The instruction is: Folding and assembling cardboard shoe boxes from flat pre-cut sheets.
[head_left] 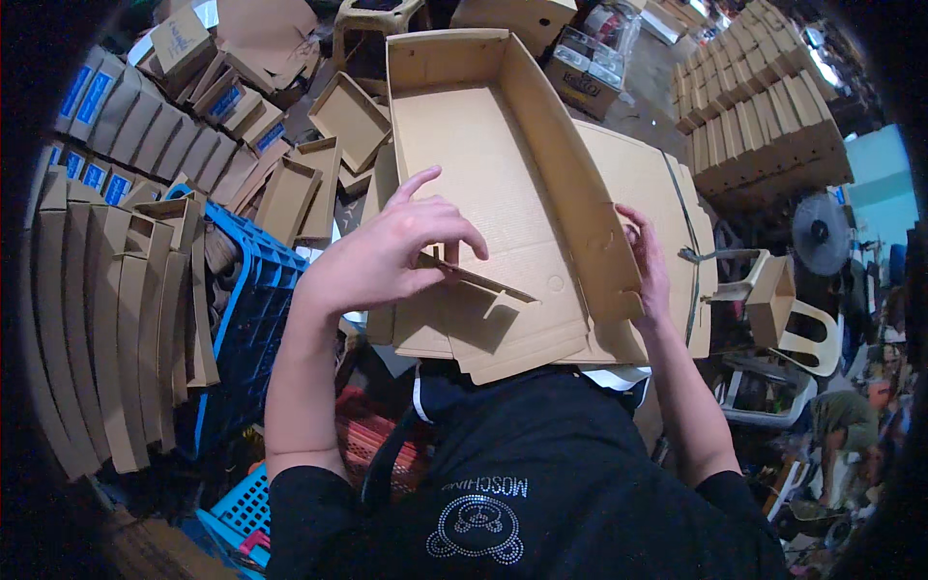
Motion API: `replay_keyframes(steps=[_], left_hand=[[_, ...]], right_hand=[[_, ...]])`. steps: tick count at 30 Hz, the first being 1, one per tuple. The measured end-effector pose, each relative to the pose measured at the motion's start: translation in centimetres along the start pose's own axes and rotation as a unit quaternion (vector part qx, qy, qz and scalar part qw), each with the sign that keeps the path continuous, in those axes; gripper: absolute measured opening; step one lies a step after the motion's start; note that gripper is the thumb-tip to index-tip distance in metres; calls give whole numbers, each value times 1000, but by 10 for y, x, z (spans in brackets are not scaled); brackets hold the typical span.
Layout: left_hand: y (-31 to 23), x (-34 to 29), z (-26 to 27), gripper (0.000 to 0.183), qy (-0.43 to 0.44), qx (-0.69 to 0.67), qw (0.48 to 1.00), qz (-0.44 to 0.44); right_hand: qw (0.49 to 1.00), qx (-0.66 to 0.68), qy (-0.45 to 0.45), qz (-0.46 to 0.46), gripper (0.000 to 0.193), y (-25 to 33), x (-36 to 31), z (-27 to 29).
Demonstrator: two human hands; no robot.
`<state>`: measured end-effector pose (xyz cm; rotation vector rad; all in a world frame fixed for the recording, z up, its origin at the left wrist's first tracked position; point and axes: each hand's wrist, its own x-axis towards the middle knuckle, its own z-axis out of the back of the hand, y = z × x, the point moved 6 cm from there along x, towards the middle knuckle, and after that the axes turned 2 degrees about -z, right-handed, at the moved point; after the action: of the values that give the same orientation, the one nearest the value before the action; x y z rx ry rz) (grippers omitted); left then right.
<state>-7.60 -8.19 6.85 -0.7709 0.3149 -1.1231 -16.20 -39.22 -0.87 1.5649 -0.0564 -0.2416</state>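
Observation:
A long brown cardboard box [474,145], open at the top and partly folded, lies in front of me. Its far end and right wall stand up, while the near end lies flat with a notched edge. My left hand [416,237] pinches a small upright flap [483,283] at the box's near left corner between thumb and fingers, the index finger curved above it. Around the outside of the right wall [570,184] curls my right hand [646,256], its fingertips at the wall's top edge and most of the palm hidden behind the cardboard.
Beneath the box are flat cardboard sheets [691,290] tied with dark strap. To the left stand a blue plastic crate [256,290] and rows of folded cartons [106,319]. Stacked cartons [764,135], a fan [822,232] and a pale chair [812,338] are on the right.

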Motion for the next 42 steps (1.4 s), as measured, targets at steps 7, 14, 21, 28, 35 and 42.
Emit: replay_keyframes(steps=[7, 14, 21, 28, 35, 42], left_hand=[[-2, 4, -2, 40, -36, 13, 999, -33], [1, 3, -5, 39, -37, 16, 998, -38], [-2, 3, -2, 38, -65, 33, 997, -34], [-5, -11, 17, 28, -122, 27, 991, -54], [-4, -10, 20, 33, -141, -2, 989, -38], [-11, -3, 2, 30, -45, 9, 998, -34]], right_hand=[[990, -133, -2, -37, 60, 30, -26, -16], [982, 80, 45, -163, 63, 16, -24, -12], [989, -132, -23, 57, 64, 64, -24, -4], [974, -92, -54, 199, 84, 80, -36, 6], [932, 293, -24, -213, 97, -24, -88, 5], [946, 266, -71, -171, 54, -20, -73, -26]])
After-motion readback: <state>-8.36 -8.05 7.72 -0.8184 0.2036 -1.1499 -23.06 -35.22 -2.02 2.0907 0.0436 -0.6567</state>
